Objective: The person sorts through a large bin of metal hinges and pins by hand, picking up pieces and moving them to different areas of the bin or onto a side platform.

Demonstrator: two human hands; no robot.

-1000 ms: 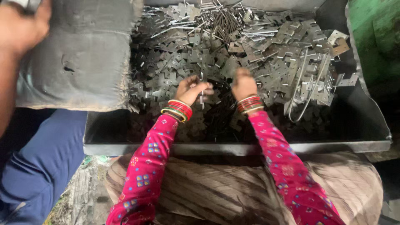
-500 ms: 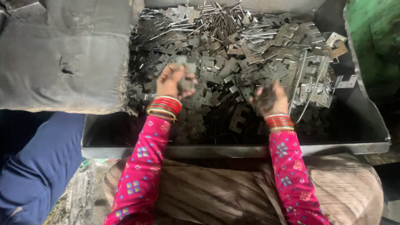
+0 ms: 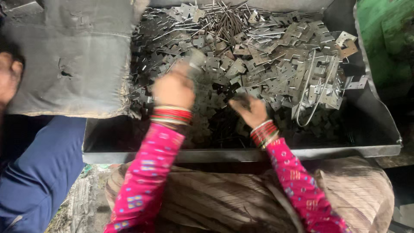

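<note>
A dark metal tray [image 3: 241, 153] holds a big heap of small grey metal plates [image 3: 280, 56]. A bundle of thin metal pins [image 3: 224, 17] lies at the heap's far side. My left hand [image 3: 174, 88] is raised over the left part of the heap and blurred by motion. It grips a small metal plate [image 3: 196, 58] that sticks out past the fingers. My right hand [image 3: 250, 110] rests low on the near middle of the heap, fingers drawn together and pointing left. Whether those fingers hold a piece is not clear. Both wrists wear red bangles over pink sleeves.
A worn grey cushion [image 3: 73, 56] lies against the tray's left side. Another person's hand [image 3: 8, 77] and blue sleeve [image 3: 39, 172] are at the far left. A bent wire loop [image 3: 310, 99] lies on the heap's right. A green surface [image 3: 388, 30] stands at the right.
My left hand has risen and shifted right with a metal plate. My right hand has moved left, toward the middle of the heap. The other person's hand has come back into view at the left.
</note>
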